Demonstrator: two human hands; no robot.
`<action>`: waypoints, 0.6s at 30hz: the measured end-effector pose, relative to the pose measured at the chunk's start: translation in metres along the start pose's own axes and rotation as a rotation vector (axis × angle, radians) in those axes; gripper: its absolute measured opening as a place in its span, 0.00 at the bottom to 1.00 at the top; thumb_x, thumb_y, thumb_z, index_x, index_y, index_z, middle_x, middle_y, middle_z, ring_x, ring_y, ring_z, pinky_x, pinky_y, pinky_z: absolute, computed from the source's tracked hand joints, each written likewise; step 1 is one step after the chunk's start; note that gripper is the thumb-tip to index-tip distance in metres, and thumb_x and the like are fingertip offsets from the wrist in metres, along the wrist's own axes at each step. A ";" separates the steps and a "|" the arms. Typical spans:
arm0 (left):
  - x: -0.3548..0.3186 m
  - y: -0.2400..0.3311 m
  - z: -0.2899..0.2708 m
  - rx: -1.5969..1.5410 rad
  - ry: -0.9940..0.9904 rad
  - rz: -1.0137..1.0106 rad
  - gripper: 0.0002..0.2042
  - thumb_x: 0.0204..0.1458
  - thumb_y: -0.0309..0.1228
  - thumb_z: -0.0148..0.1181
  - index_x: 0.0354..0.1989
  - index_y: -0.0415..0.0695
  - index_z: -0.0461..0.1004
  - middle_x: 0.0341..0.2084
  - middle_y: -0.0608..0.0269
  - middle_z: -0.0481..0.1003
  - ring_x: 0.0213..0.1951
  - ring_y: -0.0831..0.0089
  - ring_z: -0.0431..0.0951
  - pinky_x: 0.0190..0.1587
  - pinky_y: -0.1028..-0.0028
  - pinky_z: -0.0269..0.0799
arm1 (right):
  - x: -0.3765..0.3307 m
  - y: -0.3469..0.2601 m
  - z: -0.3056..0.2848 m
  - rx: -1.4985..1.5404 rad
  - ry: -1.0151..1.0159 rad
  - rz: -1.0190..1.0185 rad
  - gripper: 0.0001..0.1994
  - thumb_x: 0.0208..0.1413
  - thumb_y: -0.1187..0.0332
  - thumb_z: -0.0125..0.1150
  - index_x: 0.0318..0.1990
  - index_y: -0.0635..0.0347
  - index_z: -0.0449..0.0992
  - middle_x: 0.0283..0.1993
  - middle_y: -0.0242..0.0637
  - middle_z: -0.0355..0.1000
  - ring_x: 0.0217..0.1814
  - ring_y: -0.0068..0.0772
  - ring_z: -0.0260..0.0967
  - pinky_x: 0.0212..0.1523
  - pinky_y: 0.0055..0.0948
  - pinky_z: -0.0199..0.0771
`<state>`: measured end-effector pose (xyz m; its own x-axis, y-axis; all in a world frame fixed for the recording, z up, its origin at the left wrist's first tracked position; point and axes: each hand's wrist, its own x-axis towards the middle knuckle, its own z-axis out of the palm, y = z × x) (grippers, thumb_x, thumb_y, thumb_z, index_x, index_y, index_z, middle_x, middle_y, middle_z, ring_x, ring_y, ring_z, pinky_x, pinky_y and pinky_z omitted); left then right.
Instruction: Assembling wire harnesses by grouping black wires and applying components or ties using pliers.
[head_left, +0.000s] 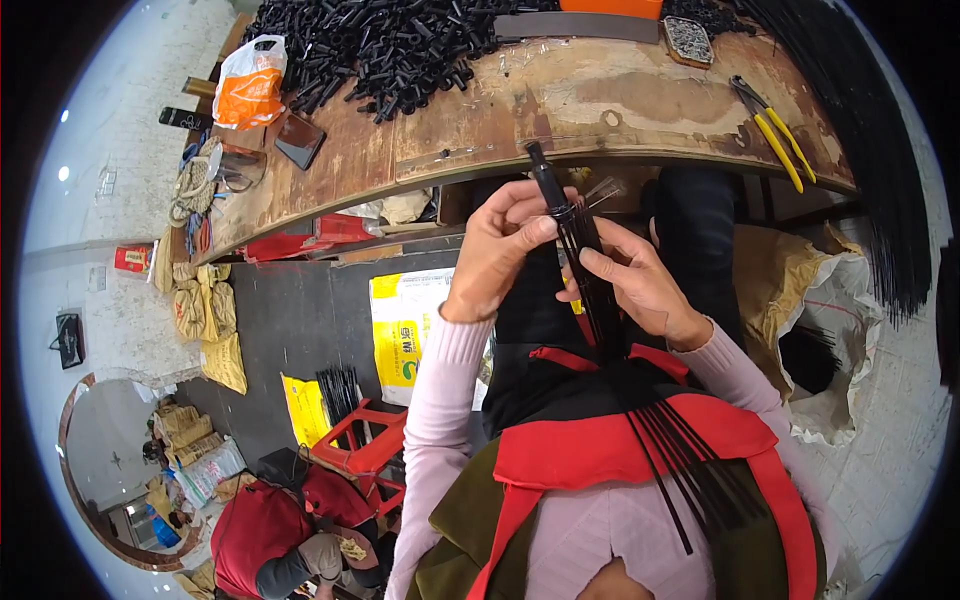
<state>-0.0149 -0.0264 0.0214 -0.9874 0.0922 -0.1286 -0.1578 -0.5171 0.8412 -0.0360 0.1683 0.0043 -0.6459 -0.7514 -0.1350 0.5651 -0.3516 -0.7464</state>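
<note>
In front of my chest I hold a bundle of long thin black rods (597, 290), topped by a black tubular piece (545, 178) that points up toward the table edge. My left hand (505, 245) is closed around the upper end, thumb pressed against it where fine wire seems wound. Lower down, my right hand (640, 285) grips the rods with thumb and fingers. Thin pale strands (603, 190) stick out by the right fingers. Something yellow and red (577, 298) shows behind the rods, its kind unclear. The rods' lower ends fan over my red-and-black apron (620, 440).
On the wooden table (600, 105) lie a heap of black tubular parts (380, 50), yellow-handled pincers (775, 130), a phone (299, 140), a plastic bag (250, 85) and a small tray (688, 42). Long black rods (890, 200) hang off its right end. A person (290, 525) sits low at left by a red stool (365, 440).
</note>
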 end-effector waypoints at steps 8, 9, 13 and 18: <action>-0.024 0.020 0.027 0.295 0.147 0.184 0.18 0.52 0.24 0.65 0.51 0.36 0.72 0.43 0.62 0.76 0.41 0.77 0.77 0.43 0.77 0.74 | 0.003 -0.002 0.012 -0.237 0.049 -0.209 0.16 0.64 0.71 0.51 0.57 0.65 0.65 0.44 0.35 0.70 0.44 0.25 0.70 0.47 0.28 0.74; -0.030 0.021 0.032 0.230 0.176 0.150 0.19 0.51 0.26 0.66 0.51 0.36 0.72 0.42 0.62 0.76 0.40 0.77 0.77 0.42 0.77 0.74 | 0.003 -0.001 0.013 -0.220 0.048 -0.219 0.16 0.64 0.71 0.51 0.57 0.65 0.65 0.44 0.35 0.70 0.44 0.25 0.70 0.47 0.28 0.74; -0.031 0.021 0.031 0.249 0.203 0.153 0.18 0.54 0.25 0.63 0.53 0.37 0.70 0.33 0.67 0.75 0.35 0.79 0.76 0.38 0.77 0.75 | 0.002 -0.002 0.018 -0.233 0.077 -0.244 0.11 0.62 0.72 0.54 0.51 0.63 0.67 0.45 0.31 0.70 0.48 0.20 0.67 0.51 0.24 0.67; -0.025 0.025 0.034 0.203 0.214 0.021 0.16 0.58 0.20 0.54 0.54 0.39 0.68 0.37 0.66 0.74 0.37 0.79 0.75 0.39 0.79 0.73 | 0.014 0.000 0.006 -0.129 0.028 -0.184 0.09 0.60 0.73 0.57 0.46 0.61 0.69 0.44 0.28 0.69 0.46 0.17 0.65 0.49 0.21 0.65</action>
<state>0.0058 -0.0124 0.0634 -0.9737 -0.1093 -0.1999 -0.1534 -0.3345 0.9298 -0.0415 0.1546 0.0063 -0.7472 -0.6646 -0.0061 0.3677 -0.4056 -0.8368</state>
